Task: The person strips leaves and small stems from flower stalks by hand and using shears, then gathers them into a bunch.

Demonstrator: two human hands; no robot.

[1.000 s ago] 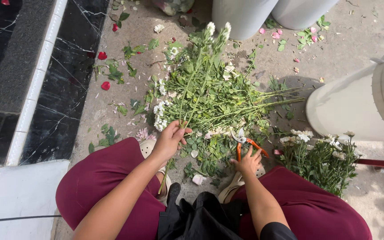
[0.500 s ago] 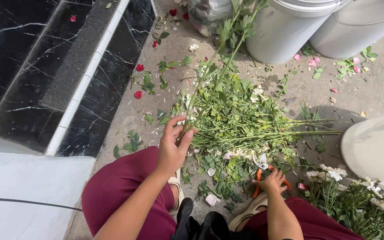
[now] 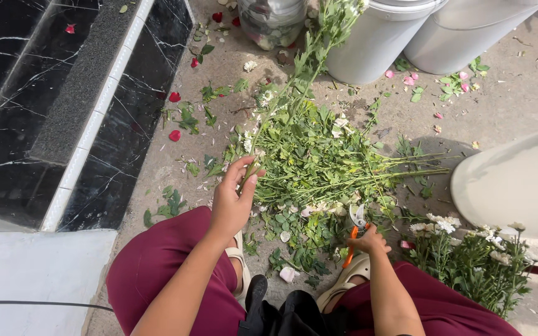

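Person's sitting low on the concrete floor (image 3: 518, 81) in dark red trousers, and everything kind of revolves around the big heap of cut green stems (image 3: 325, 162) right in front of their knees.

The left hand (image 3: 231, 202) is at the near-left edge of that heap, fingers curled shut around the bottom of one long leafy flower stem (image 3: 294, 87). That stem runs up and away from the heap, tilted, with its top ending over by the white buckets (image 3: 431, 31) on the far side of the heap.

The right hand (image 3: 368, 239) is at the near-right edge of the heap, wrapped around orange-handled pruning shears (image 3: 355, 231), blades pointing up into the greenery. Can't really tell if the blades are apart or together, too small.

Just right of the heap, beside the right knee, there's a smaller bunch of white flowers (image 3: 474, 249) lying next to a big pale tub (image 3: 512, 180). Left of the heap, red petals (image 3: 174, 116) and loose leaves are scattered toward the black marble step (image 3: 38, 112). A clear jar (image 3: 269, 22) sits at the far edge, left of the buckets. Pink petals lie near the buckets too.
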